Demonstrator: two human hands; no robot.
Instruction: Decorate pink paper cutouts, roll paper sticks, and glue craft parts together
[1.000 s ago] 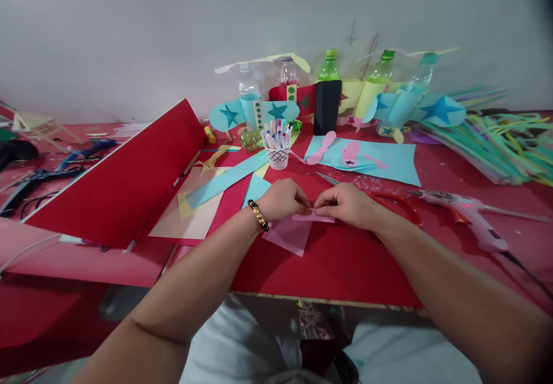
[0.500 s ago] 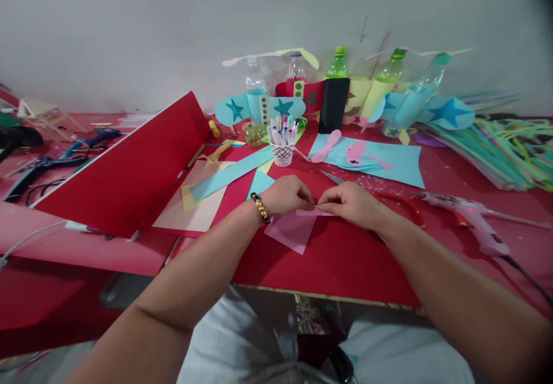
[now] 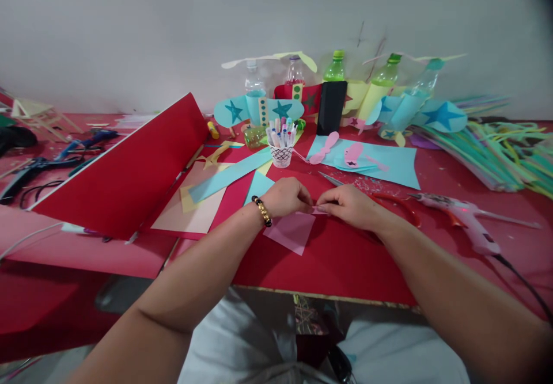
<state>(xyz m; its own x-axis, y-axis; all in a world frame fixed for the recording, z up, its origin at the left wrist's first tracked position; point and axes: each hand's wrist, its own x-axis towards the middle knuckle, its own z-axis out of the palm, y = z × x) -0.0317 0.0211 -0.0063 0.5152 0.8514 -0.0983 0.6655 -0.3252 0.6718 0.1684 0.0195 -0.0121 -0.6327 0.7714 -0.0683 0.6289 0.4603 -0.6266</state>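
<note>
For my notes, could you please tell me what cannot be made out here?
Head view: part of the pink strip, covered by the left hand and right hand.
Head view: the middle of the scissors, behind the right hand.
Head view: the lower part of the bright-green-capped bottle, behind the black slab.
Head view: the glue gun cord's end, cut off by the right edge.

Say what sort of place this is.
Likely a craft workspace: a pink glue gun, a cup of pens and plastic bottles fitted with coloured paper wings share the red table.
</note>
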